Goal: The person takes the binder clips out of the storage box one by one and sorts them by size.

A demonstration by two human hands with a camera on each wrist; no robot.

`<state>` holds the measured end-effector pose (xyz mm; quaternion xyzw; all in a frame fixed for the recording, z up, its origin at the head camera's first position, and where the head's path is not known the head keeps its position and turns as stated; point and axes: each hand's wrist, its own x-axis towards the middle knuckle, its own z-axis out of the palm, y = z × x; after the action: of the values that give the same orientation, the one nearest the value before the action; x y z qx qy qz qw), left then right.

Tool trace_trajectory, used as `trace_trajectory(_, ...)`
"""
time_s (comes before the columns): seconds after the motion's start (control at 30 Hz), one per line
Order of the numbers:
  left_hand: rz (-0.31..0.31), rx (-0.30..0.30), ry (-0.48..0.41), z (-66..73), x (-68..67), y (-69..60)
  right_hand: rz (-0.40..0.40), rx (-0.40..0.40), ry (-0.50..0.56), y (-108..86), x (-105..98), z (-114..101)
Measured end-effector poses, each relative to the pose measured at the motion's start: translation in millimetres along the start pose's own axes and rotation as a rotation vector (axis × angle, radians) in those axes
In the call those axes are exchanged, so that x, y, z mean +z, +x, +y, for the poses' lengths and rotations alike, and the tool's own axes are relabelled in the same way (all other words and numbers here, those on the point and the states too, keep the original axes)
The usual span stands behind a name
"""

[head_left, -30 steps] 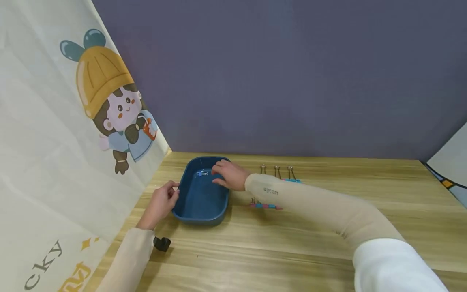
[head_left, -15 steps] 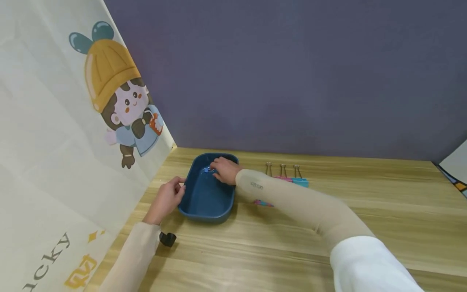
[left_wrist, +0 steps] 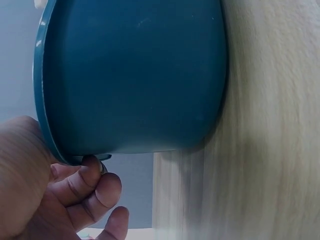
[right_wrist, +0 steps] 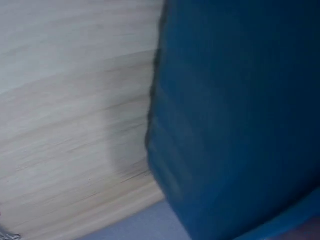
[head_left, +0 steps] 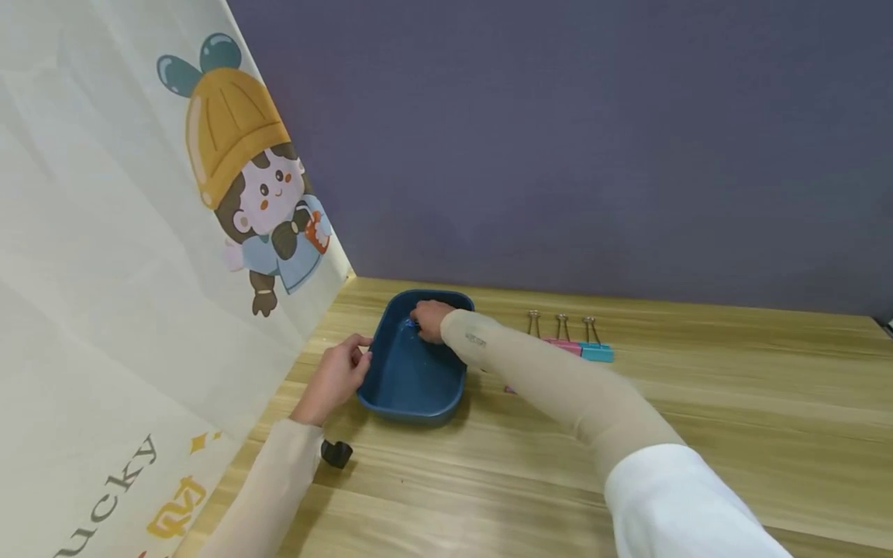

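A dark blue plastic bin (head_left: 412,380) stands on the wooden table, its outer wall filling much of both wrist views. My left hand (head_left: 336,377) pinches its left rim; in the left wrist view the fingers (left_wrist: 87,172) curl against the lip. Inside, near the back of the bin, my right hand (head_left: 430,319) reaches down with bent fingers at a small blue binder clip (head_left: 410,322). The fingers partly hide that clip, so their exact hold on it is hard to see. In the right wrist view the bin wall (right_wrist: 225,125) covers nearly all of the hand.
Pink and blue binder clips (head_left: 596,353) stand in a row right of the bin, partly behind the right sleeve. Another row is mostly hidden under that forearm. A black object (head_left: 337,454) is at the left wrist. A grey-purple panel (head_left: 558,155) rises behind the table.
My right hand has moved left and down into the bin, from above its right rim to the blue clip. The left hand stays on the rim. The whole view has shifted slightly.
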<state>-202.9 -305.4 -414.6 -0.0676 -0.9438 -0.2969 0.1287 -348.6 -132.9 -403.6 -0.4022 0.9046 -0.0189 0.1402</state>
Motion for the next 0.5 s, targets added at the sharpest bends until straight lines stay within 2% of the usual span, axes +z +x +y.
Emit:
trace_trajectory(0.13, 0.002, 0.0, -0.002, 1.4, 1.4, 0.6, -0.025, 0.018, -0.017, 5.0, 1.3, -0.6)
trace_trajectory(0.3, -0.012, -0.009, -0.019, 3.3, 2.1, 1.0, -0.03, -0.003, -0.046, 6.1, 2.8, -4.5)
trace_trajectory(0.5, -0.005, -0.02, -0.027, 2.4, 0.1, -0.5, 0.076, -0.108, -0.056, 2.2, 5.5, -12.2)
